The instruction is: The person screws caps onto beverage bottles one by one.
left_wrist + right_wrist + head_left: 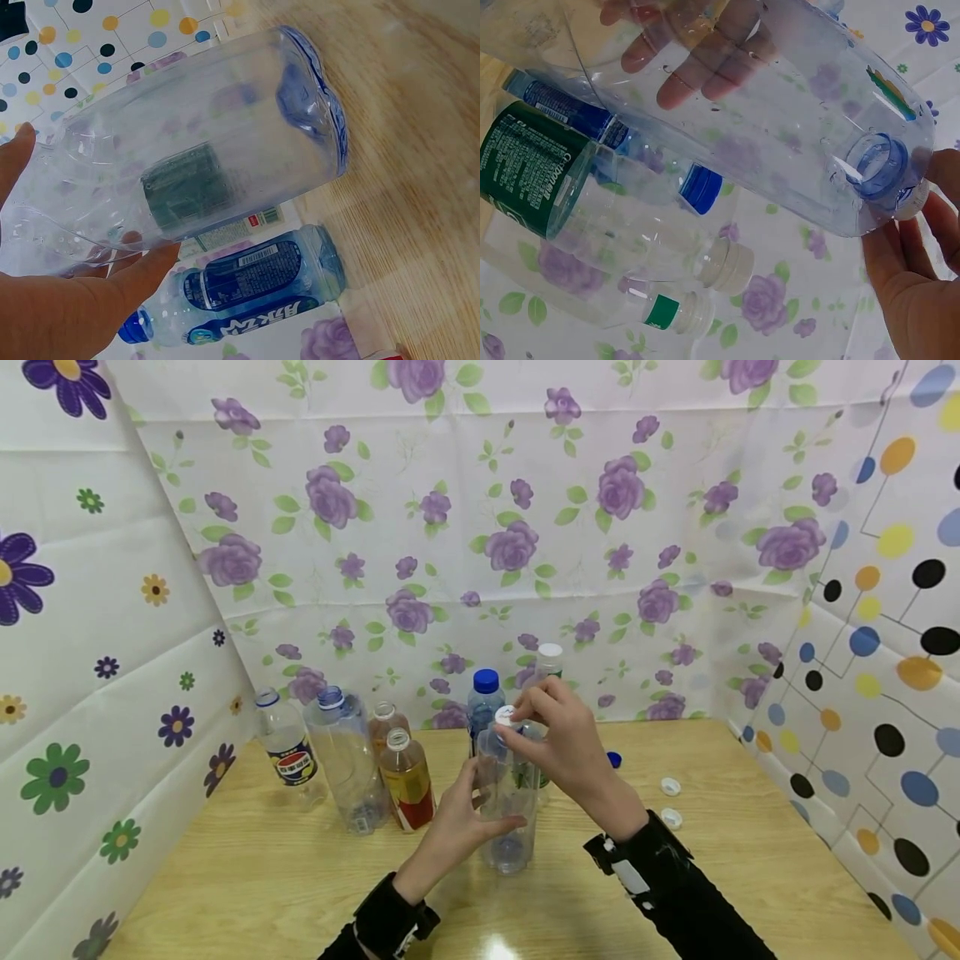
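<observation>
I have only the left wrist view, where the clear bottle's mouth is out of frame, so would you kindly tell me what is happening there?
Observer: In the head view, the right grip pinches a white cap at the mouth of the clear bottle; I cannot tell whether the cap is seated.
Operator: Thank you, and is anything lying loose farther to the right?
Observer: Yes, on the table there lie two loose white caps and a blue cap, the blue one farther back than the white ones.
</observation>
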`<action>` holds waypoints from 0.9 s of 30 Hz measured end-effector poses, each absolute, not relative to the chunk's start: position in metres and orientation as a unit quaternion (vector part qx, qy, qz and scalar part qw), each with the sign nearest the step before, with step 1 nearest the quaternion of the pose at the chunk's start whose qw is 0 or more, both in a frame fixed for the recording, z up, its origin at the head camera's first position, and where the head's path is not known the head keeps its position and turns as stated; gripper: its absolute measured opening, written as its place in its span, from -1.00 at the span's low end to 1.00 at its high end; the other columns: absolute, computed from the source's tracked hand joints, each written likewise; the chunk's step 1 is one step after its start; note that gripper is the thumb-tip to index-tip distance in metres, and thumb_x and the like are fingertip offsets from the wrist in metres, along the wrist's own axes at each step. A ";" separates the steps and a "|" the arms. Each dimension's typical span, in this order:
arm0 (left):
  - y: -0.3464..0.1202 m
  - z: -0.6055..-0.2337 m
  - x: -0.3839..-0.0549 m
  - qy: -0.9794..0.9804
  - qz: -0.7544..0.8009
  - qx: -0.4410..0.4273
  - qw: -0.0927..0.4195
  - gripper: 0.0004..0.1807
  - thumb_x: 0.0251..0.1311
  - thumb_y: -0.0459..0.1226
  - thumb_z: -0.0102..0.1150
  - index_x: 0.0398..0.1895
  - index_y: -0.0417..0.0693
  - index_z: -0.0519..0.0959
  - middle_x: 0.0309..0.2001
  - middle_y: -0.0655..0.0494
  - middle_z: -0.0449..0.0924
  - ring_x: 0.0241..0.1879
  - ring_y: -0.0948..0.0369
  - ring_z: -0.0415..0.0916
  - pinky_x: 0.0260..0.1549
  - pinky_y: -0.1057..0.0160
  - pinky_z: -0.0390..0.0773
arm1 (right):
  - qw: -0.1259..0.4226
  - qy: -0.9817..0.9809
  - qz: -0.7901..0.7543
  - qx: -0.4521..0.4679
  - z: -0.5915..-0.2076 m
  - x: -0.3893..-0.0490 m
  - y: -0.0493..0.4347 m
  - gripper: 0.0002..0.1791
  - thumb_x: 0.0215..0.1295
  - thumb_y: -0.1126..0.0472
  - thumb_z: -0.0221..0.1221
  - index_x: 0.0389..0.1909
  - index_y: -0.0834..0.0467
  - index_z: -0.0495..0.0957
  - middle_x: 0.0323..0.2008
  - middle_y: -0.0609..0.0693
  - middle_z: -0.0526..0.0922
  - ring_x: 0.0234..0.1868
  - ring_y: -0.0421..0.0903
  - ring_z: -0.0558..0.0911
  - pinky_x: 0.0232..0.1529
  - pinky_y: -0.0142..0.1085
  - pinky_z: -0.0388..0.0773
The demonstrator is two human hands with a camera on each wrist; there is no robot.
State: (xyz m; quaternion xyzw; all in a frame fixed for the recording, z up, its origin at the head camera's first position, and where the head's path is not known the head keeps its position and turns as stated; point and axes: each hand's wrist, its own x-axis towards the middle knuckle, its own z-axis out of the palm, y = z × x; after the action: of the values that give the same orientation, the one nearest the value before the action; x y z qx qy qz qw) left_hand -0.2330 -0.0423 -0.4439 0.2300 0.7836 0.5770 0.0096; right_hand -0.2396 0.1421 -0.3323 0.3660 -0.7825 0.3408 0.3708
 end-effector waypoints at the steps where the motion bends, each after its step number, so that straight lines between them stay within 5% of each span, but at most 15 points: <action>1: -0.043 -0.444 -0.233 0.783 0.578 0.231 0.011 0.08 0.15 -0.01 0.49 0.59 -0.03 0.02 0.50 -0.11 0.21 0.47 -0.09 0.24 0.41 -0.02 0.39 | 0.366 -0.786 0.336 0.367 -0.332 -0.239 0.142 -0.72 0.14 0.35 0.48 -0.33 0.19 0.52 -0.17 0.07 0.53 -0.08 -0.03 0.63 0.06 -0.39 0.68; 15: -0.043 -0.445 -0.233 0.780 0.582 0.231 0.018 0.09 0.16 -0.06 0.49 0.61 0.00 -0.02 0.52 -0.09 0.18 0.47 -0.06 0.24 0.42 0.02 0.37 | 0.308 -0.823 0.275 0.390 -0.318 -0.238 0.149 -0.78 0.25 0.30 0.42 -0.24 0.16 0.53 -0.21 0.01 0.60 -0.21 -0.11 0.61 -0.12 -0.29 0.70; 27: -0.043 -0.444 -0.233 0.774 0.587 0.238 0.013 0.08 0.16 -0.05 0.49 0.59 -0.06 0.01 0.51 -0.17 0.19 0.46 -0.12 0.24 0.42 -0.03 0.38 | 0.203 -0.855 0.203 0.432 -0.289 -0.236 0.161 -0.84 0.31 0.32 0.36 -0.15 0.17 0.59 -0.14 0.03 0.65 -0.15 -0.07 0.70 -0.09 -0.32 0.73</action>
State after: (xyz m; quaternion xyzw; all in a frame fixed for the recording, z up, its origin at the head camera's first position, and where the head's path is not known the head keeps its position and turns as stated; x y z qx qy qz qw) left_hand -0.2329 -0.0429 -0.4439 0.2379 0.7737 0.5870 0.0129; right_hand -0.2362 0.1613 -0.2887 0.4324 -0.8549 0.2025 0.2031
